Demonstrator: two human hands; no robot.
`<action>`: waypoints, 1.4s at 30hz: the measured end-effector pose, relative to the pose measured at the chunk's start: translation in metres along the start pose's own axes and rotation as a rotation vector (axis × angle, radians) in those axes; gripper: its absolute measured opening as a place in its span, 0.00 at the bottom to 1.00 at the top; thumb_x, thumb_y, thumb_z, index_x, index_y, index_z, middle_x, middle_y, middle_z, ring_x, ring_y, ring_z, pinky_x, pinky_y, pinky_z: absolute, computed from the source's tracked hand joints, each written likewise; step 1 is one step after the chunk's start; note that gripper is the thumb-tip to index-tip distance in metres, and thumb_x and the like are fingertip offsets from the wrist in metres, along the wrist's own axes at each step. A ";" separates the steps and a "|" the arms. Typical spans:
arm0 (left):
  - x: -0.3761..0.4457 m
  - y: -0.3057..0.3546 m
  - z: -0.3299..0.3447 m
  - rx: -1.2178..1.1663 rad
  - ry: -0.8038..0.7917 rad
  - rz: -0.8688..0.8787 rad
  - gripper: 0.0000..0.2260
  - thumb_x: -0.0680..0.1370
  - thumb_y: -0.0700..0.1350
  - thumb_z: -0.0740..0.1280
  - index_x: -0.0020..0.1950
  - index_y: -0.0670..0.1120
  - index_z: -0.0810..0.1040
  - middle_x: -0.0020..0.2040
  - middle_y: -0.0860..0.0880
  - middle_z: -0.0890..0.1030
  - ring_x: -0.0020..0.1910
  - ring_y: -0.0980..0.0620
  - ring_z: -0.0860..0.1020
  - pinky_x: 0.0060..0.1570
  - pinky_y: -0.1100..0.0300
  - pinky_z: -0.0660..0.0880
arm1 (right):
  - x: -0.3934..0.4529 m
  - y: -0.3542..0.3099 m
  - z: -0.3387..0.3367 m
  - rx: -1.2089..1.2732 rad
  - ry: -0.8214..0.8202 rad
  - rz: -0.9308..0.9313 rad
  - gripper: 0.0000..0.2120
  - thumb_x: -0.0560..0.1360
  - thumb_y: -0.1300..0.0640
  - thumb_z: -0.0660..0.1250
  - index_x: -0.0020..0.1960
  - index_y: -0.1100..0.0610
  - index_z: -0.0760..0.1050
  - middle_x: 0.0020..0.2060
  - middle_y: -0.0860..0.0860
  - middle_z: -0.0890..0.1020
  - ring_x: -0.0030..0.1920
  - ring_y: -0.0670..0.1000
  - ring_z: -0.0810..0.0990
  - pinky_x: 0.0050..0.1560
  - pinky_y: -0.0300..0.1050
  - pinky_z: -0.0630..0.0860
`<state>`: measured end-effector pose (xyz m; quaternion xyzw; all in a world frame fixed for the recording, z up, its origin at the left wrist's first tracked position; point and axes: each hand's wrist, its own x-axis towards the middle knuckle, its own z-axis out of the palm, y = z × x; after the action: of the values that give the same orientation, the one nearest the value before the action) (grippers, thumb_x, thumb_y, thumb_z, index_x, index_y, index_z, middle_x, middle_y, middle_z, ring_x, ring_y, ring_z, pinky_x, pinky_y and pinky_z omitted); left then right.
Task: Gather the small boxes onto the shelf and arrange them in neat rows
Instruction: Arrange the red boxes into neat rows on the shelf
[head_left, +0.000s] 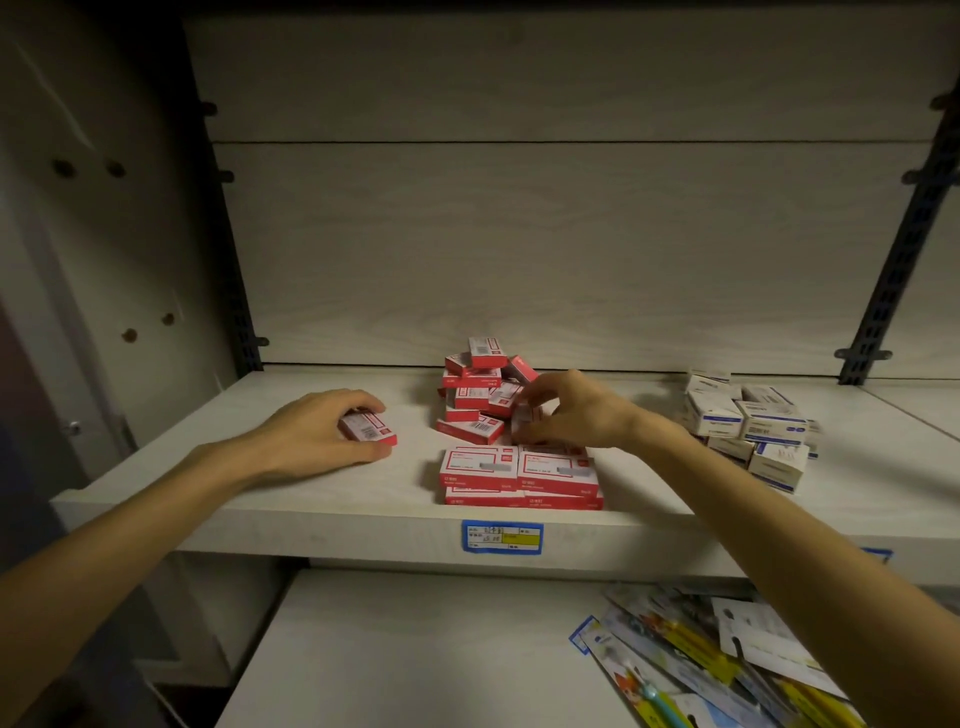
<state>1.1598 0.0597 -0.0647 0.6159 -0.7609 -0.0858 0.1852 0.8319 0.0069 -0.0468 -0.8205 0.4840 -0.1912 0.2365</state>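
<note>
A loose heap of small red and white boxes lies at the back middle of the white shelf. In front of it, several of the same boxes sit stacked side by side near the shelf's front edge. My left hand grips one red box on the shelf, left of the heap. My right hand pinches another red and white box just above the front stack, beside the heap.
A pile of white and blue boxes sits on the shelf to the right. A blue price label is stuck on the front edge. Packaged items lie on the lower shelf at right. Dark metal uprights flank the back panel.
</note>
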 end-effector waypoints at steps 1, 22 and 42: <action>0.000 -0.001 -0.001 -0.030 0.004 -0.001 0.28 0.71 0.63 0.74 0.69 0.57 0.75 0.63 0.59 0.78 0.60 0.58 0.77 0.60 0.57 0.77 | 0.001 0.002 0.000 0.013 -0.002 0.008 0.23 0.73 0.52 0.75 0.65 0.54 0.75 0.59 0.50 0.81 0.54 0.51 0.82 0.53 0.43 0.80; 0.017 0.074 0.024 -0.368 0.189 0.042 0.11 0.81 0.53 0.66 0.58 0.49 0.80 0.52 0.53 0.83 0.50 0.54 0.82 0.46 0.51 0.84 | -0.013 0.027 -0.006 0.095 0.335 0.064 0.26 0.81 0.39 0.55 0.57 0.59 0.79 0.47 0.51 0.83 0.38 0.52 0.84 0.31 0.40 0.80; 0.013 0.069 0.024 -0.316 0.217 0.154 0.16 0.78 0.53 0.69 0.64 0.51 0.78 0.52 0.53 0.85 0.48 0.56 0.84 0.47 0.58 0.83 | -0.032 0.026 -0.014 0.050 0.491 0.005 0.15 0.79 0.46 0.65 0.51 0.56 0.83 0.41 0.51 0.86 0.34 0.48 0.84 0.35 0.51 0.83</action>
<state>1.0863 0.0600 -0.0594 0.5250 -0.7583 -0.1226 0.3665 0.7908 0.0217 -0.0532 -0.7423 0.5241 -0.3960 0.1325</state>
